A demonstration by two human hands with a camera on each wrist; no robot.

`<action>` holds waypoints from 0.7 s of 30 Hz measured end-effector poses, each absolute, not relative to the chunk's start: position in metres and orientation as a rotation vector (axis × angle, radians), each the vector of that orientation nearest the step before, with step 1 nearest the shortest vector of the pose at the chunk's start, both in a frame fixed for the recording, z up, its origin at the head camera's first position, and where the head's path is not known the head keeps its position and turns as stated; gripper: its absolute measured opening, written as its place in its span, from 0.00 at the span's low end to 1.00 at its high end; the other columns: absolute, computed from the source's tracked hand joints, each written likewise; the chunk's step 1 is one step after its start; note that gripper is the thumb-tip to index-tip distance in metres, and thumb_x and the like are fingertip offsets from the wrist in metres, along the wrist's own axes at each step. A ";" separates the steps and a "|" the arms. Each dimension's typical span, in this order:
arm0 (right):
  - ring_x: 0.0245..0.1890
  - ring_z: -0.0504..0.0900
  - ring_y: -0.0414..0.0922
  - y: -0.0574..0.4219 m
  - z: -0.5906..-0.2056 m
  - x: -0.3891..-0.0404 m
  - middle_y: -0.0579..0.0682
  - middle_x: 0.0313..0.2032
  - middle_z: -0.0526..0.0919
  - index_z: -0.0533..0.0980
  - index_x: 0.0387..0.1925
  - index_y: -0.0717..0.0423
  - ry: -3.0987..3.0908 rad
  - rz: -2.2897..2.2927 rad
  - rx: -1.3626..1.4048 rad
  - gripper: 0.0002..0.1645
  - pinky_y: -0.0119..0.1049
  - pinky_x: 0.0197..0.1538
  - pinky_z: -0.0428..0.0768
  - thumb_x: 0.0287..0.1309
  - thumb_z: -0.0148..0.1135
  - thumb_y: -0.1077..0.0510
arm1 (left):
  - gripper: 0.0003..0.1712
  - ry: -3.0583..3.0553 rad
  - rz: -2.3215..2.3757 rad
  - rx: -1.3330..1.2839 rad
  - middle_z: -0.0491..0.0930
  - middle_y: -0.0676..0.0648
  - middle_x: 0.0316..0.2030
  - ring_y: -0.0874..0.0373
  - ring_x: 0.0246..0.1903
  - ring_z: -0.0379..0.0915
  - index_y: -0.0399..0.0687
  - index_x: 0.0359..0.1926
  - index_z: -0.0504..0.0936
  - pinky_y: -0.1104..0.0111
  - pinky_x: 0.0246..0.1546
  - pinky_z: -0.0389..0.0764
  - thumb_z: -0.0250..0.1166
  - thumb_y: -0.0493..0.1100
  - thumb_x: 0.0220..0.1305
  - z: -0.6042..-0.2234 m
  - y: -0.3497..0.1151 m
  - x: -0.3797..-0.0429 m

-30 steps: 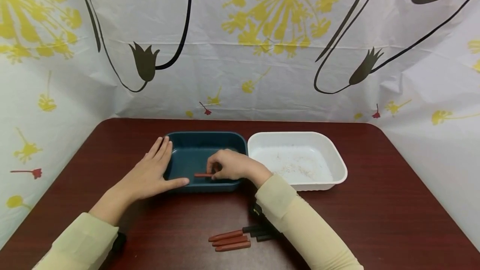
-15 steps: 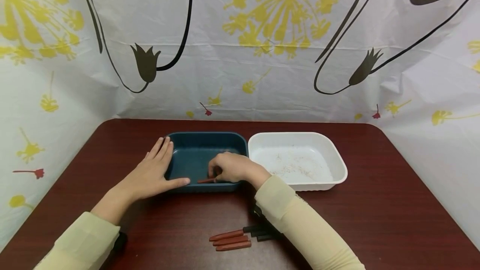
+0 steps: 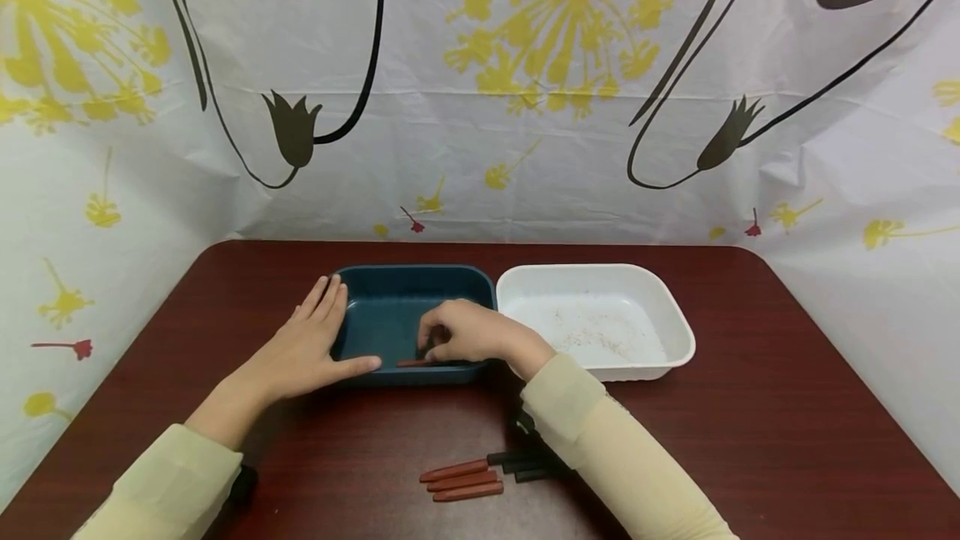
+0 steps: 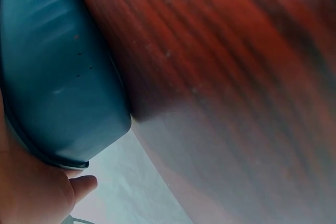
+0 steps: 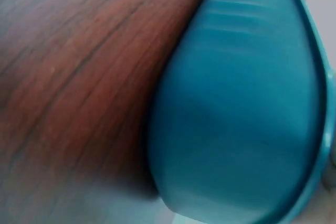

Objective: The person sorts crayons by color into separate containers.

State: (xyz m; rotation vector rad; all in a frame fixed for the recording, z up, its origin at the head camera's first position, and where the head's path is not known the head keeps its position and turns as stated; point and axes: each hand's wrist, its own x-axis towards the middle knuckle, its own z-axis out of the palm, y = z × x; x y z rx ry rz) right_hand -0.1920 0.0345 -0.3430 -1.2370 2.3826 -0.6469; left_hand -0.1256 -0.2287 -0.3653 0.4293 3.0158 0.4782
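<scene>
In the head view, my right hand (image 3: 467, 332) reaches into the dark teal tray (image 3: 408, 272), its fingers bent. Between thumb and fingers it pinches a reddish-brown crayon-like stick (image 3: 411, 363), low beside the tray's near wall; the stick's right end is hidden by the fingers. My left hand (image 3: 303, 350) rests on the tray's left corner, fingers straight along the left rim and thumb stretched along the near rim. In the left wrist view, part of that hand (image 4: 37, 192) shows at the rim. The right wrist view is mostly filled by the tray's outer wall (image 5: 236, 108).
A white tray (image 3: 596, 373) with brownish crumbs on its floor stands right beside the teal one. Nearer on the dark red table (image 3: 345, 465) lie several reddish-brown sticks (image 3: 463, 480) and several black sticks (image 3: 517, 467), partly hidden by the right sleeve. A patterned sheet (image 3: 420, 107) hangs behind.
My right hand has brought the reddish-brown stick nearer to the tray's front wall and slightly right. The right forearm has shifted a little rightward. My left hand stays at the tray's corner.
</scene>
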 end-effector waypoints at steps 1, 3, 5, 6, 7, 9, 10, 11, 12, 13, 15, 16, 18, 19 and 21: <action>0.29 0.77 0.38 0.036 -0.342 -0.191 0.46 0.33 0.83 0.83 0.41 0.53 2.394 -0.642 -1.231 0.06 0.30 0.36 0.77 0.63 0.66 0.59 | 0.70 3.017 0.480 0.429 0.35 0.34 0.79 0.37 0.78 0.27 0.31 0.77 0.41 0.34 0.71 0.49 0.58 0.78 0.57 -0.365 -0.229 -0.126; 0.29 0.77 0.38 0.039 -0.339 -0.189 0.45 0.32 0.83 0.83 0.42 0.53 2.419 -0.626 -1.218 0.07 0.31 0.36 0.77 0.63 0.66 0.58 | 0.70 3.018 0.491 0.428 0.35 0.34 0.79 0.37 0.78 0.27 0.31 0.77 0.40 0.34 0.70 0.50 0.58 0.78 0.57 -0.365 -0.229 -0.126; 0.29 0.77 0.38 0.043 -0.336 -0.187 0.44 0.31 0.82 0.83 0.43 0.53 2.441 -0.610 -1.206 0.07 0.31 0.36 0.77 0.63 0.66 0.57 | 0.71 3.018 0.502 0.425 0.35 0.33 0.79 0.37 0.78 0.27 0.31 0.77 0.40 0.33 0.70 0.49 0.60 0.77 0.56 -0.365 -0.229 -0.126; 0.28 0.77 0.38 0.045 -0.335 -0.186 0.44 0.30 0.82 0.83 0.43 0.53 2.448 -0.609 -1.204 0.08 0.32 0.36 0.77 0.64 0.65 0.57 | 0.71 3.018 0.505 0.423 0.35 0.33 0.78 0.37 0.78 0.27 0.31 0.77 0.40 0.33 0.70 0.49 0.60 0.77 0.56 -0.365 -0.229 -0.126; 0.28 0.77 0.37 0.047 -0.334 -0.185 0.43 0.30 0.82 0.83 0.44 0.53 2.453 -0.612 -1.204 0.08 0.32 0.36 0.77 0.64 0.65 0.57 | 0.71 3.019 0.509 0.421 0.35 0.33 0.78 0.37 0.78 0.27 0.31 0.77 0.40 0.33 0.70 0.49 0.60 0.77 0.55 -0.365 -0.229 -0.126; 0.28 0.77 0.37 0.051 -0.332 -0.183 0.43 0.30 0.82 0.82 0.45 0.54 2.465 -0.624 -1.209 0.09 0.32 0.36 0.78 0.65 0.64 0.57 | 0.71 3.023 0.510 0.417 0.35 0.33 0.79 0.37 0.78 0.27 0.31 0.77 0.39 0.33 0.70 0.49 0.60 0.77 0.55 -0.365 -0.229 -0.126; 0.28 0.77 0.37 0.054 -0.330 -0.182 0.43 0.30 0.82 0.82 0.46 0.54 2.472 -0.631 -1.213 0.10 0.32 0.37 0.78 0.65 0.64 0.57 | 0.71 3.024 0.510 0.417 0.35 0.33 0.78 0.37 0.78 0.27 0.31 0.77 0.40 0.33 0.70 0.49 0.60 0.77 0.55 -0.365 -0.228 -0.126; 0.29 0.77 0.36 0.056 -0.329 -0.181 0.43 0.31 0.82 0.82 0.46 0.54 2.480 -0.637 -1.221 0.10 0.32 0.37 0.78 0.65 0.64 0.58 | 0.71 3.025 0.508 0.418 0.35 0.33 0.78 0.37 0.78 0.27 0.31 0.77 0.40 0.33 0.70 0.50 0.60 0.78 0.55 -0.365 -0.228 -0.126; 0.29 0.76 0.36 0.059 -0.328 -0.179 0.43 0.31 0.82 0.82 0.47 0.54 2.488 -0.642 -1.228 0.10 0.31 0.37 0.78 0.66 0.63 0.58 | 0.71 3.026 0.507 0.419 0.35 0.33 0.78 0.37 0.78 0.28 0.31 0.77 0.40 0.33 0.70 0.50 0.60 0.78 0.55 -0.366 -0.228 -0.126; 0.29 0.76 0.36 0.061 -0.326 -0.177 0.43 0.32 0.82 0.82 0.47 0.54 2.496 -0.645 -1.238 0.10 0.32 0.37 0.78 0.66 0.63 0.58 | 0.71 3.026 0.507 0.419 0.35 0.33 0.78 0.37 0.78 0.28 0.30 0.77 0.40 0.34 0.70 0.50 0.60 0.78 0.55 -0.366 -0.228 -0.127; 0.30 0.76 0.36 0.066 -0.323 -0.174 0.43 0.34 0.82 0.82 0.48 0.54 2.511 -0.653 -1.256 0.10 0.32 0.38 0.77 0.66 0.63 0.58 | 0.71 3.024 0.505 0.419 0.35 0.33 0.78 0.37 0.78 0.28 0.30 0.77 0.40 0.34 0.70 0.50 0.60 0.78 0.55 -0.366 -0.228 -0.126; 0.31 0.76 0.36 0.069 -0.321 -0.171 0.43 0.35 0.82 0.82 0.48 0.53 2.518 -0.654 -1.260 0.10 0.32 0.38 0.78 0.66 0.63 0.58 | 0.71 3.022 0.506 0.419 0.35 0.33 0.78 0.36 0.78 0.28 0.30 0.77 0.40 0.34 0.70 0.50 0.60 0.78 0.55 -0.366 -0.228 -0.126; 0.33 0.77 0.36 0.073 -0.317 -0.167 0.43 0.38 0.83 0.82 0.48 0.51 2.531 -0.664 -1.257 0.10 0.32 0.39 0.78 0.66 0.63 0.57 | 0.71 3.020 0.507 0.417 0.34 0.33 0.78 0.36 0.78 0.28 0.30 0.77 0.40 0.34 0.70 0.49 0.60 0.78 0.56 -0.366 -0.228 -0.126; 0.34 0.77 0.36 0.075 -0.315 -0.164 0.43 0.40 0.83 0.81 0.48 0.50 2.536 -0.669 -1.255 0.10 0.32 0.40 0.78 0.66 0.63 0.57 | 0.71 3.020 0.507 0.416 0.34 0.33 0.78 0.37 0.78 0.28 0.30 0.77 0.39 0.34 0.70 0.49 0.60 0.78 0.56 -0.365 -0.228 -0.126; 0.37 0.78 0.36 0.079 -0.312 -0.158 0.43 0.44 0.83 0.81 0.47 0.49 2.545 -0.676 -1.254 0.10 0.33 0.42 0.79 0.66 0.64 0.56 | 0.71 3.021 0.506 0.416 0.34 0.33 0.78 0.37 0.78 0.28 0.30 0.77 0.39 0.34 0.70 0.49 0.60 0.77 0.56 -0.365 -0.228 -0.126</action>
